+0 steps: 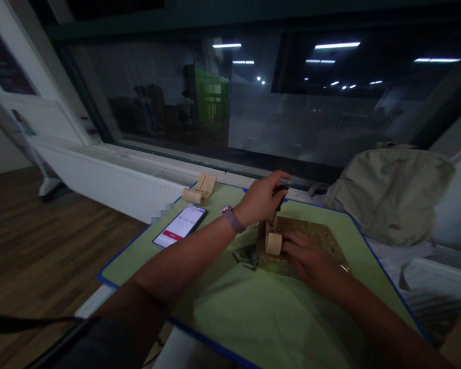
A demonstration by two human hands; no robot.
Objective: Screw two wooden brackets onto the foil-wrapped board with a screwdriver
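Observation:
My left hand is closed around the dark handle of a tool held upright over a small wooden assembly with a round wheel. A purple band sits on that wrist. My right hand lies against the right side of the wooden piece, fingers curled on it, steadying it. The piece stands on a patterned board on the green mat. A few small dark parts lie just left of the piece.
A phone with a lit screen lies at the mat's left edge. A wooden part rests at the far left corner. A beige backpack sits at the right by the window. Wood floor lies to the left.

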